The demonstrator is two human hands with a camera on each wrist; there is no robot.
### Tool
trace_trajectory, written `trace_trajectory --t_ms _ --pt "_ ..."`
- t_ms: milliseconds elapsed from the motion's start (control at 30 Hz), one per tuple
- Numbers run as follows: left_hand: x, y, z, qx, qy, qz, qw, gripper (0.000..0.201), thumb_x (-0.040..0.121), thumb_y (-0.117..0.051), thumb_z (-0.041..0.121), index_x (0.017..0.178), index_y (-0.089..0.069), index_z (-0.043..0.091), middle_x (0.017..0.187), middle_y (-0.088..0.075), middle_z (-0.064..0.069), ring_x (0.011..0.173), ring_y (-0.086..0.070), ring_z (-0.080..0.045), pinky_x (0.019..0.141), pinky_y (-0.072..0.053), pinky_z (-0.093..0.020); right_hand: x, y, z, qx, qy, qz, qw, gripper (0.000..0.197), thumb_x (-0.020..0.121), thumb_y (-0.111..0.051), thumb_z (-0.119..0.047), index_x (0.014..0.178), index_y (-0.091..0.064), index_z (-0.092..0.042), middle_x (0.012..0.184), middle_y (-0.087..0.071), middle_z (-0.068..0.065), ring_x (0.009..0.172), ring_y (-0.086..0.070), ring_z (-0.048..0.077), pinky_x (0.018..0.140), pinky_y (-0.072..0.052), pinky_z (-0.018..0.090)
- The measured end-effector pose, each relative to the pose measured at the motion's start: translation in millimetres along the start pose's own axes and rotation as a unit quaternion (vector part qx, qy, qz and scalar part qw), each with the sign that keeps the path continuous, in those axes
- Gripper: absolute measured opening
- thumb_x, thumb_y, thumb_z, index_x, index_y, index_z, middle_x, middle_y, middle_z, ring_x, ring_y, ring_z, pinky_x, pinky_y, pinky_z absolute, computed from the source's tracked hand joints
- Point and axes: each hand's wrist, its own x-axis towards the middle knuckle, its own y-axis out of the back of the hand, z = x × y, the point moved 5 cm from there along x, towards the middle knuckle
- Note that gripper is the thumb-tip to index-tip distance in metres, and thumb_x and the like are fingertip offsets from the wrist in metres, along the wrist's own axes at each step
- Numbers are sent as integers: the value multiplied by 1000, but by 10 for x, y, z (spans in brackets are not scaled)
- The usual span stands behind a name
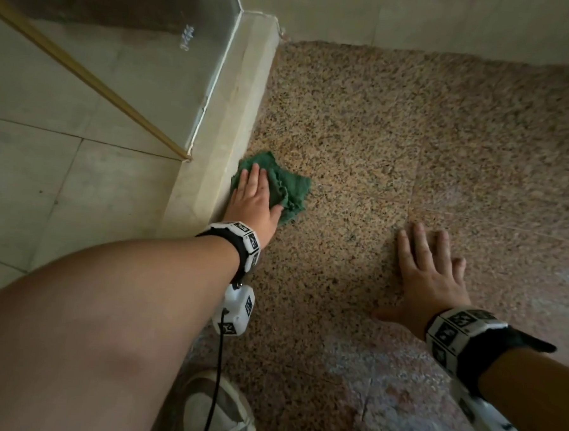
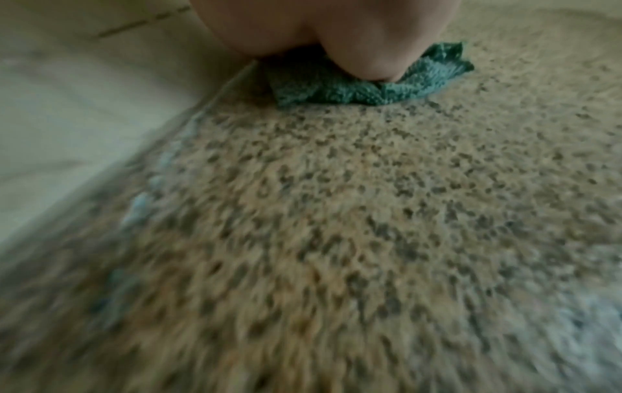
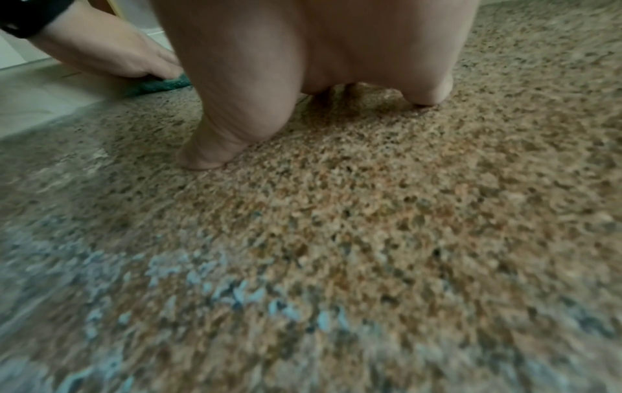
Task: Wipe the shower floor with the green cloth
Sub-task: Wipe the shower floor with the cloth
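A crumpled green cloth [image 1: 286, 185] lies on the speckled brown granite shower floor [image 1: 396, 138], right against the pale stone curb [image 1: 228, 126]. My left hand [image 1: 254, 194] lies flat on the cloth with straight fingers, pressing it down. In the left wrist view the palm [image 2: 353, 47] covers most of the cloth [image 2: 336, 90]. My right hand [image 1: 428, 272] rests flat on the bare floor to the right, fingers spread, holding nothing. The right wrist view shows that hand's thumb [image 3: 215, 149] on the granite floor [image 3: 370, 212], with the left hand [image 3: 111, 55] and cloth [image 3: 161, 85] at the far left.
A glass panel [image 1: 136, 59] with a gold rail [image 1: 86, 76] stands on the curb at left, beige tiles [image 1: 47, 186] beyond it. A pale wall [image 1: 418, 21] bounds the floor at the back. My shoe [image 1: 217, 409] is near the bottom edge. Whitish patches [image 1: 367, 368] mark the near floor.
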Motion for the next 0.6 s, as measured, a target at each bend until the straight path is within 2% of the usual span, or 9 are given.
trace_trajectory --t_ms 167,333,467,600 --pt "-515 -230 -211 -32 42 -13 999 75 104 -38 37 156 6 6 164 18 -5 151 14 -21 124 -4 -37 -25 28 -12 4 5 -3 1000 145 61 -67 -80 146 35 -23 152 43 1 143 30 37 118 -1 60" --pt "-1369 -645 -348 -22 136 -76 988 75 106 -30 39 154 15 4 161 28 -5 150 21 -22 123 1 -32 -40 32 -35 0 11 3 1000 147 59 -68 -81 147 34 -23 153 41 2 144 28 38 118 -4 61" --pt "-1444 -763 -353 -17 151 -86 985 75 106 -29 40 154 15 2 160 29 -8 150 21 -25 124 1 -35 -20 36 -25 -4 9 0 1000 147 59 -68 -82 148 33 -23 153 41 2 144 28 38 118 -4 61" --pt "-1389 -739 -315 0 125 -63 990 77 106 -30 41 153 14 1 160 29 -10 149 23 -27 123 3 -37 -13 34 -17 -1 12 3 1000 147 58 -68 -82 148 33 -23 153 41 2 144 29 38 117 -2 61"
